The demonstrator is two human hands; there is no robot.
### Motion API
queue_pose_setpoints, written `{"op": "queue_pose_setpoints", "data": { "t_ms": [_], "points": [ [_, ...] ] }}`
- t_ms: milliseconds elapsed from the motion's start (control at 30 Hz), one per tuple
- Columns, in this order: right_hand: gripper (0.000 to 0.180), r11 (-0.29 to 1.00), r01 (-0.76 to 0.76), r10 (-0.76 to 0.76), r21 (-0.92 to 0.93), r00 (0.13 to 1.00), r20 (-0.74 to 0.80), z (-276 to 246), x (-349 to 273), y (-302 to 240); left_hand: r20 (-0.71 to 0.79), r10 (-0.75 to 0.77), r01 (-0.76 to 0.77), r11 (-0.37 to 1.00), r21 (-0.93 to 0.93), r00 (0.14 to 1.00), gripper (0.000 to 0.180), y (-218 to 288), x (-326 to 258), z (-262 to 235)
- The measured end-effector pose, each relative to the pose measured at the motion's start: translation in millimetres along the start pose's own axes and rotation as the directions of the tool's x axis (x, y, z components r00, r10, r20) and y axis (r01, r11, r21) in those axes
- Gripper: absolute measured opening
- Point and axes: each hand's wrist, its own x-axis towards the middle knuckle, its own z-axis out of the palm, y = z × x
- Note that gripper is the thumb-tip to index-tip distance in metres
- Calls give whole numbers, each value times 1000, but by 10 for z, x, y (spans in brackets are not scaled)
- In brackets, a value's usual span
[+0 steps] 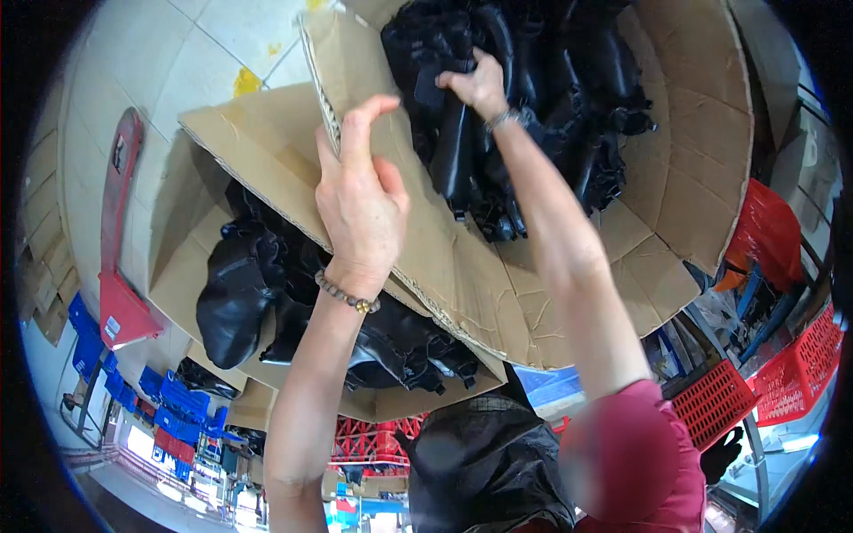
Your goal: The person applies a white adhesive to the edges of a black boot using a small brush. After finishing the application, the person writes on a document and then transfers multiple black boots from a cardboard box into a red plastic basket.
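Observation:
Inside the large cardboard box (702, 133) lies a pile of glossy black moulded pieces (458, 160), long and hollow-looking; their exact kind I cannot make out. My right hand (480, 86) reaches over the pile, thumb and a finger spread beside a dark flap-like part (428, 86). Whether it touches the pieces is unclear. My left hand (362, 195), with a beaded bracelet on its wrist, is at the box's near-left wall, fingers apart and slightly bent. Nothing shows in it; some of its fingers are hidden.
Left of the large box stands a second cardboard box (267, 124) with more black pieces (235, 306). A red long-handled tool (120, 213) is at the far left. Red plastic crates (715, 404) stand at the lower right, a black bag-like sheet (484, 462) below the boxes.

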Motion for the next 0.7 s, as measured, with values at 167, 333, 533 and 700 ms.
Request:
{"op": "queue_pose_setpoints", "data": {
  "t_ms": [167,333,533,700],
  "points": [
    [55,923,20,36,385,990,-138,-510,-744,-773,-10,14,-13,993,117,1000,58,-60,-31,-109],
    [36,639,-4,131,769,986,-104,-2099,-1545,-2204,-24,79,-69,958,278,997,50,-204,-95,-39],
    [61,812,392,-271,433,910,-315,-4739,-2082,-2937,27,151,-153,977,148,988,62,-140,-154,-4],
    [52,870,321,-492,-374,552,-673,-7335,-3477,-3278,69,144,-157,946,283,987,63,-185,-36,-30]
  ]
}}
